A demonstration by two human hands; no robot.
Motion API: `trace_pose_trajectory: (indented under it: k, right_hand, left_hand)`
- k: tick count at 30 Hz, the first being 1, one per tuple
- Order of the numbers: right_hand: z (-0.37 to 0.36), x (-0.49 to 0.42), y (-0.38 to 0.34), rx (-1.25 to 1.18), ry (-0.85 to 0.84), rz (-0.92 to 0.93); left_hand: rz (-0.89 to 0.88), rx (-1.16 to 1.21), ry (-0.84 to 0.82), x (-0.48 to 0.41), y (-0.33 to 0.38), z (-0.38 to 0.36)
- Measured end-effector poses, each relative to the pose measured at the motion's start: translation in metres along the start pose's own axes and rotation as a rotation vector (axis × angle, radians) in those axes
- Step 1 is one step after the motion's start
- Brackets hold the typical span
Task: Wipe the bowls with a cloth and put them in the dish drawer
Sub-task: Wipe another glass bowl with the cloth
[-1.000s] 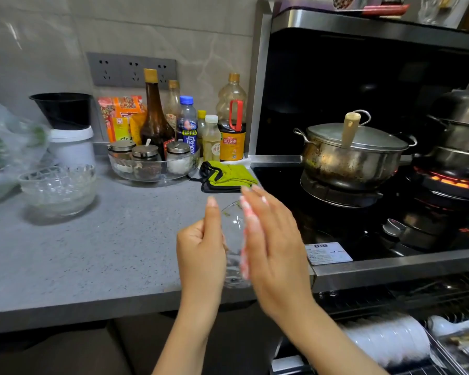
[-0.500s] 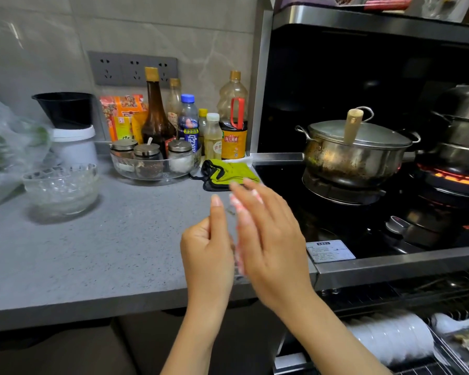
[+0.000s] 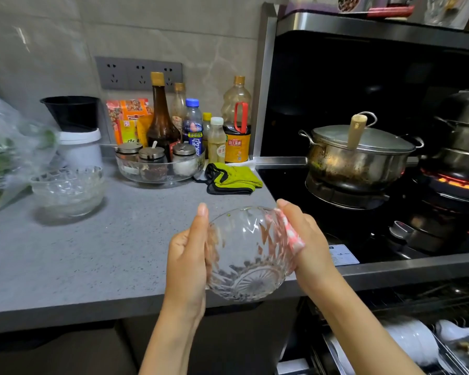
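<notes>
**Item: glass bowl [image 3: 249,253], in hand.** Cut-pattern, clear. Held in the air over the front edge of the grey counter [image 3: 92,253], touching neither it nor the stove. Mouth tipped up and toward the person, base low and forward.

**Left hand [image 3: 187,255].** Fingers straight and together, laid flat on the bowl's left wall. It props the bowl and does not pinch it.

**Right hand [image 3: 309,239].** Palm on the opposite wall, thumb up by the rim. The pink-and-white cloth [image 3: 293,236] is pressed between palm and glass. The fingers are lost behind the bowl, so I cannot tell whether they curl under it.

**Step, as judged.** Outer wall being wiped; bowl not yet put away.

**Governing relation.** The dish drawer [image 3: 336,355] stands pulled out below and to the right of the bowl, under the stove. White bowls [image 3: 412,339] are racked in it. The right hand is on the nearer side, but it carries the cloth. The bowl would go down and rightward.

**Also waiting.** Stacked glass bowls [image 3: 68,188], well apart at far left on the counter.
</notes>
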State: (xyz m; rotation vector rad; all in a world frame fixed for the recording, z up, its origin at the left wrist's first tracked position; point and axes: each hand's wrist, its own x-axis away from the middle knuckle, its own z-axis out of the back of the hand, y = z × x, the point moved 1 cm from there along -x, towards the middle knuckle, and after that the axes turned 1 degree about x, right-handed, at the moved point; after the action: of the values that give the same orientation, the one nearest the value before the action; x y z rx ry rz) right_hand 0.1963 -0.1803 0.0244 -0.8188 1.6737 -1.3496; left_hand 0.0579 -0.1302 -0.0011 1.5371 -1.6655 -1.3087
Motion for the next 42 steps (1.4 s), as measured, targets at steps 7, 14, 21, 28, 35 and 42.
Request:
trace_pose_trajectory:
  k: [7,14,21,28,35,42]
  right_hand:
    - [-0.004,-0.004,-0.013,0.269,-0.159,0.194]
    - [-0.008,0.0,-0.005,0.18,-0.173,0.328]
    - [-0.025,0.022,0.019,0.536,0.046,0.66]
    - [-0.028,0.01,0.005,0.68,0.172,0.777]
    - [-0.012,-0.002,0.006,-0.032,0.064,0.171]
    - [-0.007,-0.001,0.011,-0.207,0.159,-0.05]
  left_hand:
    - [-0.186,-0.422,-0.136,-0.005,0.022,-0.005]
    - [-0.279,-0.484,-0.091,0.001,0.019,-0.015]
    - [-0.09,-0.12,0.26,0.004,0.006,-0.019]
    - [-0.133,-0.198,0.175,0.011,0.004,-0.035]
    - [-0.014,0.007,0.25,0.006,0.004,-0.019]
    - [0.156,-0.007,0.209,-0.001,0.003,-0.01]
